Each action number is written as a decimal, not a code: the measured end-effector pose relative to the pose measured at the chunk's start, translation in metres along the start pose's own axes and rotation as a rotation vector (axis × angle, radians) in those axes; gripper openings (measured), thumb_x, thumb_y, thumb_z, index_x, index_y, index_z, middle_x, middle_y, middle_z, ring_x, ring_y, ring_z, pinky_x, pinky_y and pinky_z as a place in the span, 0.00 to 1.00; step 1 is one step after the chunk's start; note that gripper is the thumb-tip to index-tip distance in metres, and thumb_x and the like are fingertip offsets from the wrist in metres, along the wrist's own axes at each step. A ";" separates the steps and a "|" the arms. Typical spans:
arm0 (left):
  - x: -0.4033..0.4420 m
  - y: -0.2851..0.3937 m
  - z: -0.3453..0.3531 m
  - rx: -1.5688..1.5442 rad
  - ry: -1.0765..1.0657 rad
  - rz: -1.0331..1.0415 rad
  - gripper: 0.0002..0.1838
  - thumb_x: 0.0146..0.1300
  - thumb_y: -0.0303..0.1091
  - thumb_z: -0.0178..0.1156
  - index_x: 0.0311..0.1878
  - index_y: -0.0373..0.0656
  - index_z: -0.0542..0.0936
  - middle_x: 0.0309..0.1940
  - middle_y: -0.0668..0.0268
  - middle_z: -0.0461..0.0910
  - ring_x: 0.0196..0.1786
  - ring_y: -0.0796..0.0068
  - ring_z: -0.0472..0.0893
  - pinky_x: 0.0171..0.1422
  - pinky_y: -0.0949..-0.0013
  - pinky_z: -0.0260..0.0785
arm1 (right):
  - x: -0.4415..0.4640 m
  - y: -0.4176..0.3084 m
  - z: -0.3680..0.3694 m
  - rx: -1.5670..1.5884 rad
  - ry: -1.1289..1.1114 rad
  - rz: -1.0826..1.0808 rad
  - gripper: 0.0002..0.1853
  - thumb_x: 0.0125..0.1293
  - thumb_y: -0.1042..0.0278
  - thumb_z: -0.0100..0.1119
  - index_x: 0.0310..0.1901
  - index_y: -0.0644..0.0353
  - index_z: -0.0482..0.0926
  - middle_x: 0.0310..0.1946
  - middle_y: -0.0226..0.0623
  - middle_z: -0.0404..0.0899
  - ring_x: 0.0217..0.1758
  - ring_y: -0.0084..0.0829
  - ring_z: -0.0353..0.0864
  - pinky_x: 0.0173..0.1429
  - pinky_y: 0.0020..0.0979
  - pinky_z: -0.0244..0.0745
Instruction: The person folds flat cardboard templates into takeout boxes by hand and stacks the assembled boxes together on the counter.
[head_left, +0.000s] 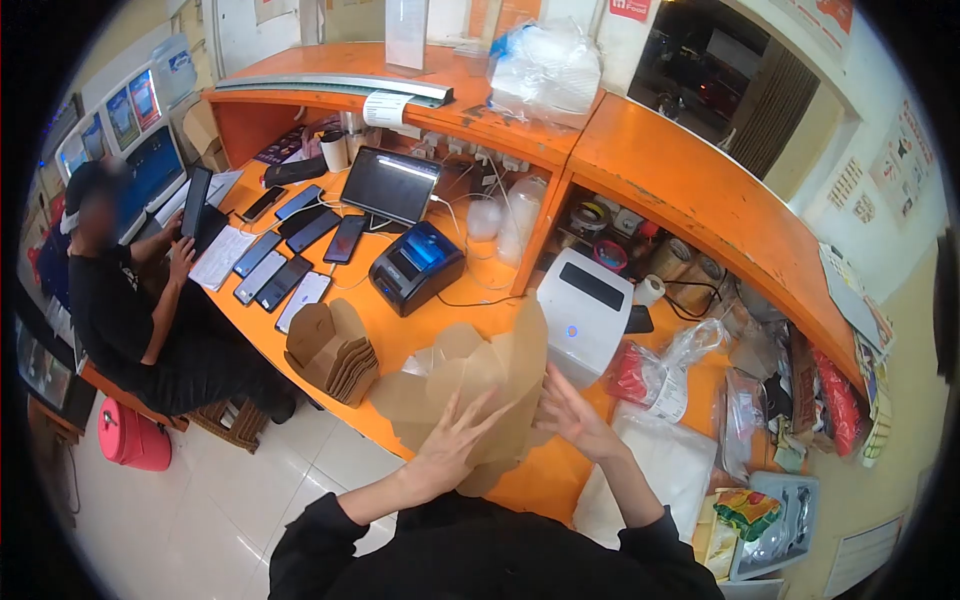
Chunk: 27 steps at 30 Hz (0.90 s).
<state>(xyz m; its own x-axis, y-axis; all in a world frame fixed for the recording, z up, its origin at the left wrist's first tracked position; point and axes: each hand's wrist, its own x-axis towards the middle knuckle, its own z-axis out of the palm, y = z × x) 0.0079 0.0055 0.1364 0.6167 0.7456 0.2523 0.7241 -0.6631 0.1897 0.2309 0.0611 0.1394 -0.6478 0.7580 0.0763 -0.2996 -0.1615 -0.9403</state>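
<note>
An unfolded brown cardboard food box (478, 375) with rounded flaps is held tilted over the front edge of the orange counter. My left hand (448, 450) grips its near side, fingers spread across the board. At its right edge, my right hand (578, 415) holds the board with the fingers partly extended; some fingertips are hidden behind it. Just left of this box stands a nested stack of folded brown cardboard boxes (335, 355). Further loose brown board lies beneath the held piece, and I cannot tell how many pieces there are.
Several phones (285, 282) lie before a tablet screen (390, 187) and a black receipt printer (416, 268). A white printer (584, 315) stands beyond my right hand, with white sheets (650, 465) nearer me. At left, another person (125, 290) holds a tablet near a red bucket (133, 437).
</note>
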 end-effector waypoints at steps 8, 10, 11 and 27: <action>-0.012 -0.004 0.002 -0.615 -0.365 -0.014 0.25 0.51 0.29 0.60 0.55 0.41 0.71 0.61 0.53 0.63 0.66 0.56 0.61 0.70 0.49 0.50 | 0.004 0.019 0.026 -0.354 0.332 0.091 0.08 0.60 0.78 0.56 0.42 0.67 0.79 0.42 0.32 0.79 0.46 0.25 0.76 0.58 0.29 0.66; -0.013 -0.005 -0.004 -0.856 -0.523 -0.003 0.25 0.54 0.31 0.61 0.56 0.39 0.70 0.61 0.51 0.64 0.65 0.57 0.63 0.69 0.51 0.53 | 0.007 0.018 0.032 -0.352 0.286 -0.111 0.06 0.60 0.77 0.57 0.38 0.66 0.79 0.38 0.35 0.79 0.45 0.26 0.75 0.61 0.33 0.63; -0.014 -0.009 -0.008 -0.959 -0.487 0.086 0.26 0.56 0.34 0.61 0.57 0.39 0.69 0.61 0.50 0.64 0.65 0.58 0.64 0.69 0.52 0.54 | 0.008 0.015 0.034 -0.352 0.265 -0.213 0.05 0.60 0.76 0.57 0.36 0.66 0.80 0.35 0.36 0.79 0.45 0.27 0.75 0.62 0.36 0.61; -0.012 0.021 -0.022 -1.236 0.249 -0.465 0.20 0.70 0.42 0.47 0.55 0.35 0.70 0.45 0.60 0.75 0.46 0.71 0.74 0.49 0.67 0.69 | -0.002 -0.017 0.049 -1.013 0.220 -0.633 0.11 0.46 0.80 0.69 0.27 0.62 0.74 0.43 0.39 0.60 0.57 0.41 0.67 0.52 0.36 0.72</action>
<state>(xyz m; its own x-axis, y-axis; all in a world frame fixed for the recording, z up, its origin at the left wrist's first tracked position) 0.0089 -0.0190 0.1578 0.2239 0.9721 0.0703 0.0166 -0.0760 0.9970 0.2029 0.0309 0.1715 -0.4226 0.6309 0.6506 0.2271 0.7687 -0.5979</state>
